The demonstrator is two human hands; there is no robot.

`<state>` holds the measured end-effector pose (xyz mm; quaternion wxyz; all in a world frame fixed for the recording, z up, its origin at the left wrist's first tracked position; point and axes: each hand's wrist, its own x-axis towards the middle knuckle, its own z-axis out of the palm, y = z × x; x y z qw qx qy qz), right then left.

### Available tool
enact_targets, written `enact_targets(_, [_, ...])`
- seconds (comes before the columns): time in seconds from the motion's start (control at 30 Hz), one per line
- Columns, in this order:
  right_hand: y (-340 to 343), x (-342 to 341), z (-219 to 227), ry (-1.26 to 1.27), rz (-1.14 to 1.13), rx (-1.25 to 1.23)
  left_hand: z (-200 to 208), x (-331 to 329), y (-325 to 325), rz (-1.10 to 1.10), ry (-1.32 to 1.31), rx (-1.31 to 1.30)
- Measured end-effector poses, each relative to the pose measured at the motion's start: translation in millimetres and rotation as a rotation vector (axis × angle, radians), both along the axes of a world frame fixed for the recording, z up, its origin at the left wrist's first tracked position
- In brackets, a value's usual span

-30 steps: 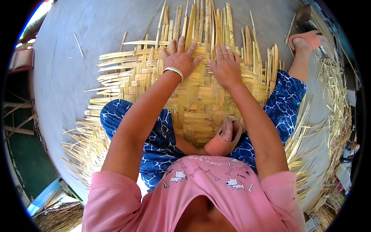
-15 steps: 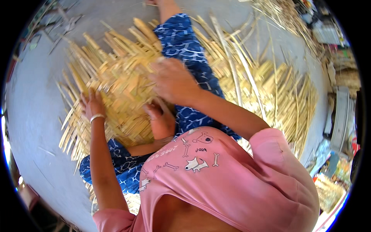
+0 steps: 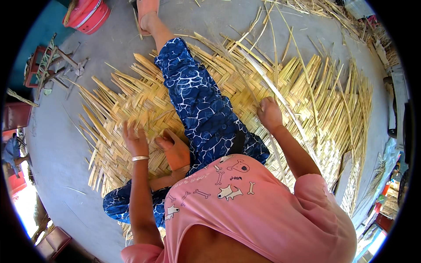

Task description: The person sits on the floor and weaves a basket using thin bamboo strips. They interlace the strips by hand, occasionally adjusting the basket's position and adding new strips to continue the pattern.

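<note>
A half-woven mat of yellow split bamboo-like strips (image 3: pixel 149 114) spreads on the floor beneath my legs, its loose strip ends fanning out around the edge. My left hand (image 3: pixel 136 139), with a white bangle on the wrist, is over the mat's left part, fingers raised and apart, holding nothing. To the right of my leg, my right hand (image 3: pixel 269 114) is closed around a long thin strip (image 3: pixel 248 86) that runs past it both ways. My bent leg's foot, in an orange slipper (image 3: pixel 177 153), rests on the mat between the hands.
My other leg, in blue patterned trousers (image 3: pixel 193 83), stretches across the mat. Long loose strips (image 3: pixel 302 65) lie over its right side. A red bucket (image 3: pixel 90 16) and a small wooden frame (image 3: pixel 44 65) stand far left. Strip piles (image 3: pixel 324 11) lie far right.
My right hand has moved right across my leg and is now on a strip there. My left hand has lifted its fingers and shifted right. The view has shifted, showing the bucket.
</note>
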<state>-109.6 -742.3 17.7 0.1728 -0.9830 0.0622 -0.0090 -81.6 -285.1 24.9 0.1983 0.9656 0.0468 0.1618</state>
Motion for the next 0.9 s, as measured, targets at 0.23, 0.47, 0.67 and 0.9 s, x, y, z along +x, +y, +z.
enact_targets(0.23, [30, -12, 68, -0.073, -0.136, 0.569, 69, 48, -148, -0.209, 0.408, -1.132])
enact_targets(0.47, [48, -69, 102, -0.038, 0.292, 0.082, 111, 98, -218, -0.231, 0.648, -1.553])
enact_targets(0.67, [12, -97, 76, -0.097, 0.023, 0.372, 112, 110, -191, -0.463, 0.802, -1.232])
enact_targets(0.9, [2, -83, 83, -0.008, -0.038, 0.235, 70, 91, -209, -0.601, 0.313, -0.588])
